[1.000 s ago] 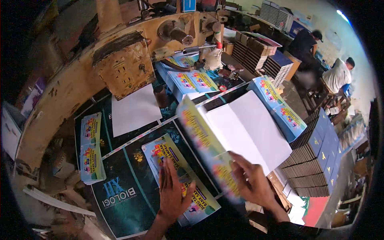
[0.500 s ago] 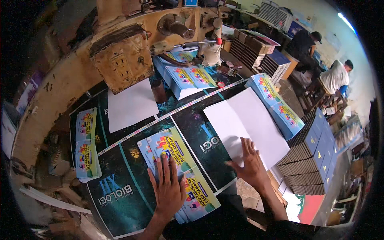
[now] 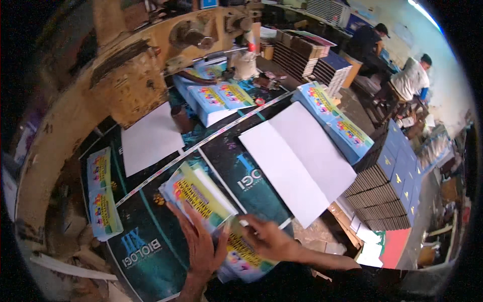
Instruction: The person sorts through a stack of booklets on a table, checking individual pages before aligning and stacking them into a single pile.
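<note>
A pile of colourful printed cover sheets (image 3: 193,194) in blue, yellow and green lies in front of me on a dark printed sheet (image 3: 146,272). Its top cover bows upward along the right edge, and white paper shows beneath. My left hand (image 3: 201,246) rests on the pile's left side, fingers stretched and thumb apart. Reaching across from the right, my right hand (image 3: 271,241) has its fingers curled at the cover's raised edge, a little blurred. Just beyond, a white folded sheet (image 3: 302,156) lies spread with a crease down its middle.
More printed covers stand in a long stack (image 3: 334,123), a back stack (image 3: 211,98) and a left pile (image 3: 103,196). A worn machine housing (image 3: 131,83) overhangs white paper (image 3: 151,143) and a dark cylinder (image 3: 181,119). Blue book stacks (image 3: 392,176) rise at right. Two people sit behind.
My right hand has left the white sheet and moved left to the cover pile. The top cover, flat before, now bows up. The whole view has shifted slightly.
</note>
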### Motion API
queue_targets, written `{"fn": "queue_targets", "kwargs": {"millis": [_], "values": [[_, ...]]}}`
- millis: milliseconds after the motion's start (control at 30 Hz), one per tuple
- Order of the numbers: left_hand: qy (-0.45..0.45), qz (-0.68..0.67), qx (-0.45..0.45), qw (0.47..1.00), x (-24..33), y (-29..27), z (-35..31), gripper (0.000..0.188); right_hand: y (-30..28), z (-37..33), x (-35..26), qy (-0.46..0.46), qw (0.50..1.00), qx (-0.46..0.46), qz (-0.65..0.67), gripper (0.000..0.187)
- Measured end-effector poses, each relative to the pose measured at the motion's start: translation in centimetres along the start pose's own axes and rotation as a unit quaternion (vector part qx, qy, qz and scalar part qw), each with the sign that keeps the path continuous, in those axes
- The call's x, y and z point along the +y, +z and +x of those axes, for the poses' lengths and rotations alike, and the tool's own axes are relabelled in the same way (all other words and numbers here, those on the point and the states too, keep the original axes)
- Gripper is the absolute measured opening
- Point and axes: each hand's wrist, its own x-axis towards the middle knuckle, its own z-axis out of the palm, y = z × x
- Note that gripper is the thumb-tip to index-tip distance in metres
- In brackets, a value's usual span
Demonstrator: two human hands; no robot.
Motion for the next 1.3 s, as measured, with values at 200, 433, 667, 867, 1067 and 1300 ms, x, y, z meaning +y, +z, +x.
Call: {"fn": "queue_targets", "kwargs": {"millis": [200, 433, 667, 867, 1067, 1300], "values": [[0.027, 0.208, -0.076, 0.975, 0.4, 0.0, 0.4, 0.115, -4.1, 1.5, 0.9, 0.042, 0.899, 0.200, -0.389, 0.078], [0.026, 0.186, -0.114, 0.975, 0.8, 0.9, -0.7, 0.112, -8.8, -0.8, 0.7, 0.095, 0.940, 0.068, -0.321, 0.067], [0.016, -0.167, 0.009, 0.986, 1.8, 0.9, -1.1, 0.091, -5.1, -0.3, -1.3, -0.072, 0.995, 0.051, 0.056, 0.051], [0.038, 0.255, -0.132, 0.957, 0.9, 0.7, -0.9, 0.099, -1.6, 0.4, 1.7, -0.007, 0.992, 0.064, -0.113, 0.069], [0.005, 0.208, -0.099, 0.973, 2.8, -0.1, -0.2, 0.133, -7.7, 0.7, 6.4, 0.005, 0.836, 0.216, -0.505, 0.077], [0.041, 0.157, -0.085, 0.983, -0.1, 0.4, -0.9, 0.122, -9.1, -0.2, -5.3, 0.032, 0.979, 0.164, -0.114, 0.032]]}}
